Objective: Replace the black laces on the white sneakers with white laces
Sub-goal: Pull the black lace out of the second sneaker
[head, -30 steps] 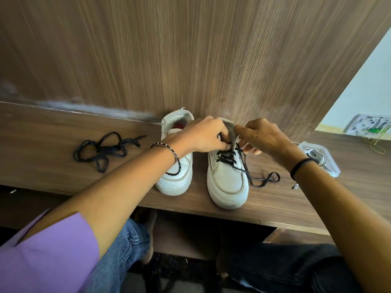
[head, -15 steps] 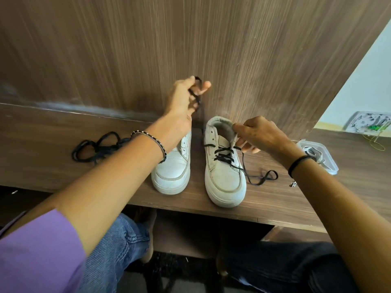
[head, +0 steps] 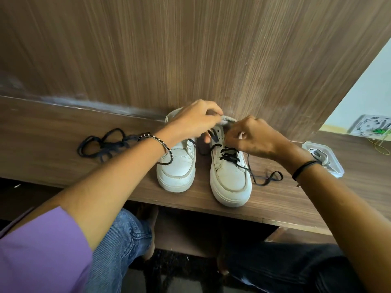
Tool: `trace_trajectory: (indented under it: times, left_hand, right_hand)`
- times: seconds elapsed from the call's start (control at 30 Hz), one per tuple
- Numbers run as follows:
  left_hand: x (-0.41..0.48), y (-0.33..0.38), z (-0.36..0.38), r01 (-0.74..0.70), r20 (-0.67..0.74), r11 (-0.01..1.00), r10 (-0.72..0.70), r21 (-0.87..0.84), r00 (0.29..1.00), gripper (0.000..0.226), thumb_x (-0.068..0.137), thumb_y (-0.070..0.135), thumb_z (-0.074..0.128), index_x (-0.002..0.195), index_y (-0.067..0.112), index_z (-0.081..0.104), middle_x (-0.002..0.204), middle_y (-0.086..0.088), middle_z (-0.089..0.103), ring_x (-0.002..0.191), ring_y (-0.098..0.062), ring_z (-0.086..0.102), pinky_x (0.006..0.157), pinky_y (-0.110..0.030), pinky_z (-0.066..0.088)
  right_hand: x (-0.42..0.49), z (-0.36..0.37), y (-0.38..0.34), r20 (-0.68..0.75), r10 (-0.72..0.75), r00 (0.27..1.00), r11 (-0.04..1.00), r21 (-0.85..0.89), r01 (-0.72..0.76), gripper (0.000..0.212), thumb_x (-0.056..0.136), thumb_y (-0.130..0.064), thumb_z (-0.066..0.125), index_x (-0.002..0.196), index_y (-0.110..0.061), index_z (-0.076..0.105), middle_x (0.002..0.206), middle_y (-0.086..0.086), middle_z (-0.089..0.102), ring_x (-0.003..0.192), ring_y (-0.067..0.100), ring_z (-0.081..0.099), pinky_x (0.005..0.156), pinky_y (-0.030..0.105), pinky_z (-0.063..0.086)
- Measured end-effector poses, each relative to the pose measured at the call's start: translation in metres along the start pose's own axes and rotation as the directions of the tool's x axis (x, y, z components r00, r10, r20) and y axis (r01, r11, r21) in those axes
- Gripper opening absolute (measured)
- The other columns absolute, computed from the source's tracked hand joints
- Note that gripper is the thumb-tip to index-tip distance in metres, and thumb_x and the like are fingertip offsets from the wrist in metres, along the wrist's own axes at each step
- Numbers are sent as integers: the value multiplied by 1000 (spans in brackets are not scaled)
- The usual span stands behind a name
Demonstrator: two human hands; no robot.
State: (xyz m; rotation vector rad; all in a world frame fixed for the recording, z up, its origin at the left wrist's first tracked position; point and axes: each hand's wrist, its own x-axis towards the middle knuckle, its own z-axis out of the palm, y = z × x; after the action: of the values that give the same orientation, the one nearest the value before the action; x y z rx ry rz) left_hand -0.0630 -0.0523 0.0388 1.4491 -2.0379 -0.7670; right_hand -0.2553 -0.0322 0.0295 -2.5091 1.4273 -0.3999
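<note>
Head camera view: a person's two hands meet over the top of the right sneaker (head: 230, 180), which stands on a wooden ledge (head: 63, 166). The right hand (head: 254, 138) grips the sneaker's upper beside the tongue, fingers curled. The left hand (head: 196, 123) curls over the tongue; whether it pinches the black lace (head: 229, 155) cannot be told, though one strand trails just beneath its fingers. The left sneaker (head: 176, 168) stands unlaced alongside, near a loose black lace (head: 103, 144).
</note>
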Motion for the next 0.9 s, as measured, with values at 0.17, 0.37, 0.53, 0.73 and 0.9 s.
trace_trajectory:
  times: [0.17,0.37,0.53,0.73,0.9]
  left_hand:
    - [2,-2,10,-115,66,961,102,252,993,15,99,37,57,100,32,72,59,12,59,73,-22,68,61,-29,46]
    - [11,-3,20,-136,5,956,139,260,990,10,94,30,65,86,26,70,87,4,59,83,-22,64,62,-29,41]
    - [14,-6,16,-105,-2,968,108,229,994,16,92,36,68,78,28,68,79,3,63,75,-18,61,63,-30,47]
    - [16,-9,16,-97,4,968,99,232,995,19,88,39,71,77,25,68,78,2,62,74,-20,62,61,-33,47]
    - [16,-9,16,-84,17,972,82,219,996,5,86,36,70,83,32,71,96,1,62,89,-22,66,71,-33,50]
  right_hand:
    - [5,6,4,128,-2,992,1000,-14,4,32,88,-25,55,67,-4,66,77,5,65,78,13,59,80,12,36]
    - [2,12,-3,-7,143,990,972,-187,-142,16,89,-37,57,83,-25,67,91,-2,69,87,21,64,76,38,56]
    - [6,20,-20,-207,277,938,896,-297,-330,22,94,-27,54,111,-15,59,93,8,63,86,35,62,71,43,48]
    - [14,5,-19,-96,753,651,422,829,-366,15,102,-28,47,102,-15,55,97,8,78,83,18,75,69,35,54]
    - [5,-10,-19,113,792,600,23,976,-214,58,105,-56,28,102,-11,65,87,5,80,74,16,75,66,35,39]
